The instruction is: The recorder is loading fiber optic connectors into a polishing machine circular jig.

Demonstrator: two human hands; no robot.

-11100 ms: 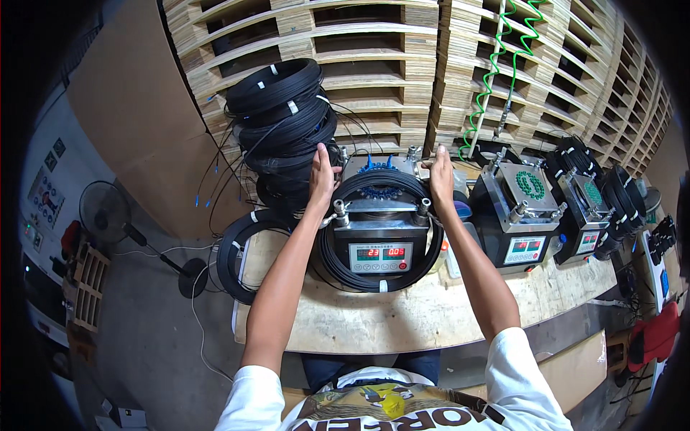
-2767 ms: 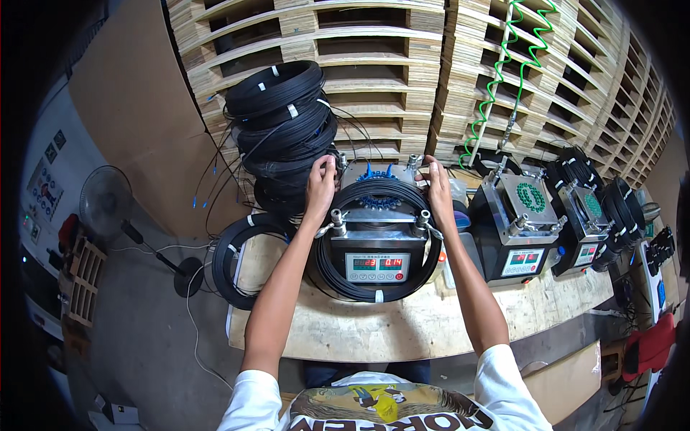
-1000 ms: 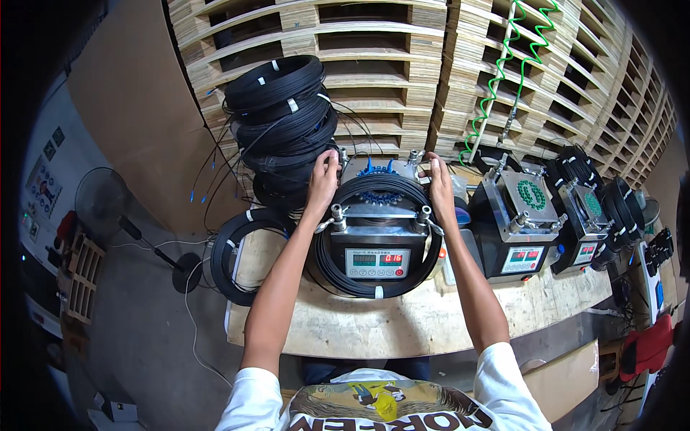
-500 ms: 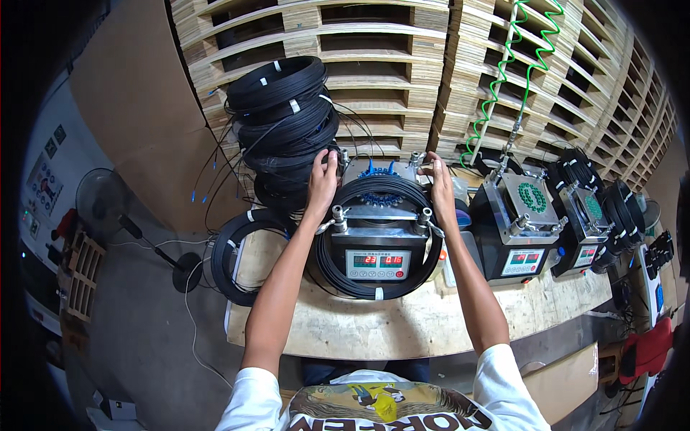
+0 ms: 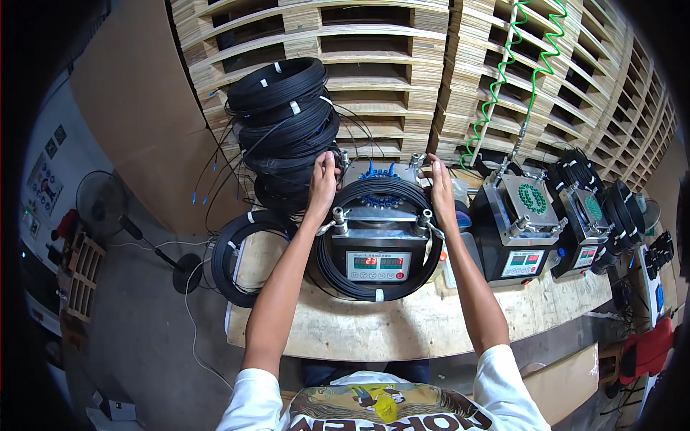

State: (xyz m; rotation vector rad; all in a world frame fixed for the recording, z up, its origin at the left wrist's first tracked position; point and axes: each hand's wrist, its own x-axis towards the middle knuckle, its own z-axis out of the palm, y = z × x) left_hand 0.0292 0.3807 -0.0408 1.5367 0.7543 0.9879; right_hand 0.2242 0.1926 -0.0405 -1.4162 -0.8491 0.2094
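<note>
A bench polishing machine stands before me, its metal plate ringed with small blue-ended connectors. A coil of black cable hangs around its front, over the top and below the lit control panel. My left hand curls its fingers at the rear left corner clamp. At the rear right corner clamp, my right hand is curled the same way. The clamps' outer parts are partly hidden by my fingers. Two front clamps stand untouched by my hands.
Stacked black cable coils rise behind my left hand, and another coil overhangs the wooden bench's left edge. Two similar machines with green connectors stand to the right. Wooden pallets line the back; a fan stands left.
The red digits on the right side of the machine's panel have changed. Both my hands stay at the rear corners, almost unmoved. The green coiled hose has swung slightly.
</note>
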